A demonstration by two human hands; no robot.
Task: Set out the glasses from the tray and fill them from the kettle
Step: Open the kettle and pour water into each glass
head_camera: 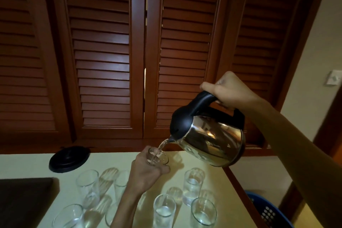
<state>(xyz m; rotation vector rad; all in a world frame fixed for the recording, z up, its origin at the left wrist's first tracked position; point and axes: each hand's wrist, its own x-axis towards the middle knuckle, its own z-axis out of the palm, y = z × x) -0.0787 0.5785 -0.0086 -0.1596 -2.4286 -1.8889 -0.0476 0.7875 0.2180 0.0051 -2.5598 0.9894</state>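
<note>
Glasses (164,209) nearest us are standing on the table (114,161); our left hand (146,170) is gripping one raised glass (157,156); our right hand (227,90) is clutching the tilted kettle (212,139), pouring water into it.

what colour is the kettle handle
Black, on the kettle handle; seen in the head view.

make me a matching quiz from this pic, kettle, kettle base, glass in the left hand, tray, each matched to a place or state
Things:
1. kettle
2. kettle base
3. glass in the left hand
4. tray

Places or states:
A. dark, at the table's left edge
B. tilted in the right hand, pouring
C. being filled, held by the left hand
D. black disc at the back of the table

Pairs: 1-B, 2-D, 3-C, 4-A
</note>
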